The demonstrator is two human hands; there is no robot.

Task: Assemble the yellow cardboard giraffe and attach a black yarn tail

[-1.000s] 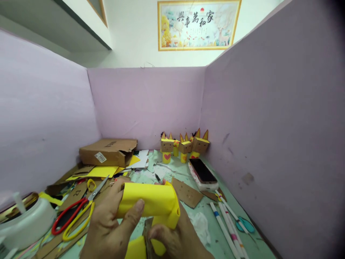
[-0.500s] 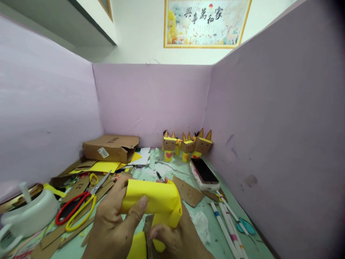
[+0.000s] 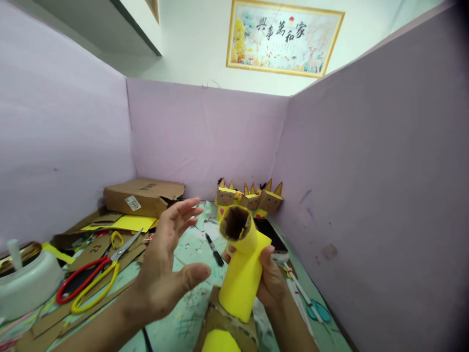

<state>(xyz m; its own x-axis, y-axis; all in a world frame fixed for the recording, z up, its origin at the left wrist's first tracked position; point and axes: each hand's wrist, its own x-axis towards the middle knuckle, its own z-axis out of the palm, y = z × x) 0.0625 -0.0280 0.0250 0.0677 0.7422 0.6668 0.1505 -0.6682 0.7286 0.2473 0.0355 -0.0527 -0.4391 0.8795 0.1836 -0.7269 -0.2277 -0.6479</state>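
My right hand (image 3: 273, 276) is closed around a yellow paper tube (image 3: 240, 278), its brown hollow end tipped up towards me. A loose flap of yellow paper sticks out on the tube's right side. The tube's lower end meets a brown cardboard piece (image 3: 234, 320), with more yellow below at the frame's bottom edge. To the left, my left hand (image 3: 164, 264) hovers with fingers apart and nothing in it. Between the hands a black marker (image 3: 214, 249) lies on the green tabletop (image 3: 188, 266).
Scissors (image 3: 98, 278) rest on cardboard scraps at left, beside a white pot (image 3: 32, 283). A cardboard box (image 3: 142, 195) stands behind. Several cardboard-headed figures (image 3: 251, 200) line the back. A phone (image 3: 271, 234) and white sticks (image 3: 300, 298) lie right. Purple partitions (image 3: 205, 137) enclose the table.
My left hand has let go of the yellow tube and moved left, its fingers opening. In my right hand the tube has turned from lying crosswise to pointing its hollow end up at me.
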